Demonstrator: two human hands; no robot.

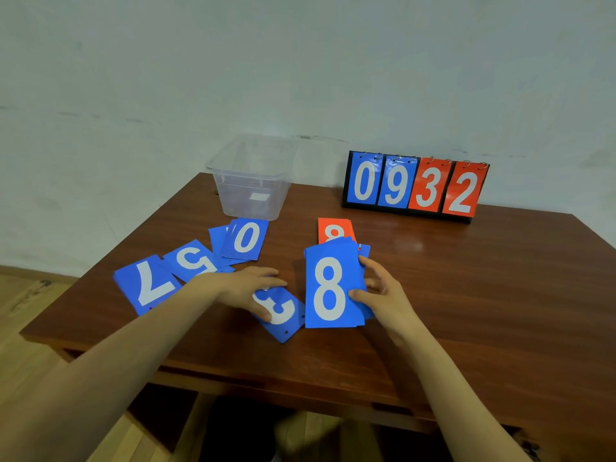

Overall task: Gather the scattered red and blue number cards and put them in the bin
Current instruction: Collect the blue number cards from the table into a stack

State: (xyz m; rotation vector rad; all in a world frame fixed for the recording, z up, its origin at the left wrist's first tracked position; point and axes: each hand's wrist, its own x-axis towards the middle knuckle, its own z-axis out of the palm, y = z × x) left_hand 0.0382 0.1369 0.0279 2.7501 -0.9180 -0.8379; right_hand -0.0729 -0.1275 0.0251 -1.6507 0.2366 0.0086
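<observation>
My right hand [383,295] grips a stack of blue cards [331,288] with a white 8 on top, thumb on its face, fingers behind. My left hand [253,288] lies flat on a blue 3 card [283,315] on the table, thumb at the card's near edge. Further left lie a blue 7 card [146,285], a blue 5 card [191,260] and a small pile topped by a blue 0 card [246,240]. A red 8 card [333,230] lies behind the held stack. The clear plastic bin [253,181] stands at the table's back left.
A flip scoreboard [415,186] showing 0 9 3 2 stands at the back right of the brown wooden table [466,278]. A pale wall runs behind the table. Wood floor shows at the left.
</observation>
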